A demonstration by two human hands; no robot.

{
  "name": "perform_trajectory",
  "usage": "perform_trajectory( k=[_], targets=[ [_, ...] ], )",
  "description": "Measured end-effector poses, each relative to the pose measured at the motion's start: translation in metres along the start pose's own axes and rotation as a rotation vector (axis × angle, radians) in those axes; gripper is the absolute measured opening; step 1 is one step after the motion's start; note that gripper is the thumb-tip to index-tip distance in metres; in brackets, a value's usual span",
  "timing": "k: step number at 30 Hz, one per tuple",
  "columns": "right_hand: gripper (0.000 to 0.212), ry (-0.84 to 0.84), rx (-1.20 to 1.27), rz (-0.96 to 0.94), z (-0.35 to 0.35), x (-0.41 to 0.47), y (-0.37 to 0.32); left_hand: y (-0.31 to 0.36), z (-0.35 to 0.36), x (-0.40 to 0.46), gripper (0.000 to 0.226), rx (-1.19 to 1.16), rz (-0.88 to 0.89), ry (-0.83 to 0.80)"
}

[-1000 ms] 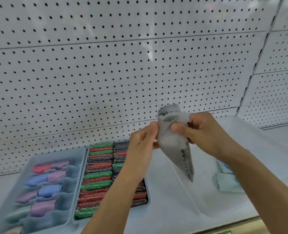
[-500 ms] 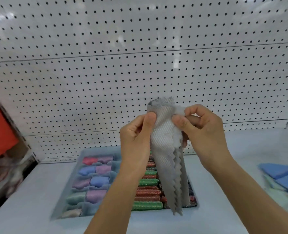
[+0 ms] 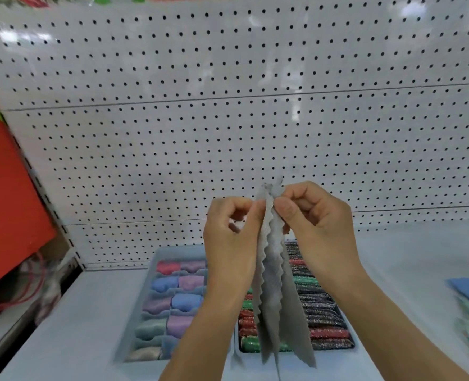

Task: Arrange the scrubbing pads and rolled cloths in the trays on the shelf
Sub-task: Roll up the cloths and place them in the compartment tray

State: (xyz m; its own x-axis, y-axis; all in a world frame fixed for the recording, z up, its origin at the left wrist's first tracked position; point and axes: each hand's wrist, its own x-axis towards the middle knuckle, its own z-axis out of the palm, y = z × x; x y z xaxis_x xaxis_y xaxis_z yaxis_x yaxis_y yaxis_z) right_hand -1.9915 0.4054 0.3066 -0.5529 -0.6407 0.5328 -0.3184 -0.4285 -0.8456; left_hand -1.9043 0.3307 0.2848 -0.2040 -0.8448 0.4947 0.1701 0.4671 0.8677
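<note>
Both of my hands pinch one grey cloth (image 3: 276, 292) at centre frame, left hand (image 3: 232, 237) and right hand (image 3: 319, 229) gripping its top edge so it hangs down. Below it sit the tray of rolled cloths (image 3: 148, 306) at lower left and the scrubbing pads (image 3: 317, 312) just right.

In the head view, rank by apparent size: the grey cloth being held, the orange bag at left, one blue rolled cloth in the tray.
1. Orange bag, largest, though cut off by the frame edge.
2. Grey cloth, but it hangs nearer the camera, so its true rank against the bag is unsure.
3. Blue rolled cloth, smallest.
</note>
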Motion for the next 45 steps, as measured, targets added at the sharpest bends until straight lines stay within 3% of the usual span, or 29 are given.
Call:
perform_trajectory(
  k=[3, 5, 8, 15, 22, 27, 30, 33, 35, 38, 45],
  targets=[
    [0.01, 0.011, -0.083, -0.038, 0.0, -0.002, 0.002, 0.005, -0.007, -0.006, 0.028, -0.064, -0.06, -0.166],
    [0.012, 0.014, -0.143, -0.072, -0.001, -0.003, 0.003, 0.012, -0.009, -0.01, 0.016, -0.121, -0.084, -0.24],
    [0.018, 0.014, -0.226, -0.1, -0.003, -0.005, 0.006, 0.014, -0.009, -0.012, 0.001, -0.158, -0.102, -0.205],
    [0.012, -0.051, -0.386, -0.25, -0.006, -0.008, 0.008, 0.012, -0.007, -0.009, 0.016, -0.02, -0.054, -0.161],
    [0.019, -0.072, -0.487, -0.383, -0.009, -0.008, 0.011, 0.013, -0.002, -0.008, 0.021, -0.18, -0.186, -0.232],
    [0.011, 0.029, -0.229, -0.114, -0.005, -0.012, 0.007, 0.011, 0.004, -0.005, 0.02, -0.121, -0.166, -0.154],
    [0.051, 0.216, -0.061, 0.133, -0.006, -0.01, 0.01, 0.014, 0.003, 0.0, 0.026, 0.018, -0.02, -0.121],
    [0.081, 0.111, 0.032, 0.39, -0.015, 0.0, 0.018, 0.023, 0.001, 0.007, 0.024, 0.072, 0.073, -0.174],
    [0.067, 0.003, 0.207, 0.425, -0.024, 0.006, 0.025, 0.027, -0.002, 0.013, 0.024, 0.08, 0.114, -0.212],
    [0.05, -0.027, 0.422, 0.398, -0.035, 0.011, 0.026, 0.028, -0.006, 0.022, 0.027, 0.053, 0.089, -0.224],
    [0.019, 0.021, 0.24, 0.224, -0.047, 0.024, 0.01, 0.017, -0.01, 0.031, 0.028, 0.032, 0.064, -0.164]
  ],
)
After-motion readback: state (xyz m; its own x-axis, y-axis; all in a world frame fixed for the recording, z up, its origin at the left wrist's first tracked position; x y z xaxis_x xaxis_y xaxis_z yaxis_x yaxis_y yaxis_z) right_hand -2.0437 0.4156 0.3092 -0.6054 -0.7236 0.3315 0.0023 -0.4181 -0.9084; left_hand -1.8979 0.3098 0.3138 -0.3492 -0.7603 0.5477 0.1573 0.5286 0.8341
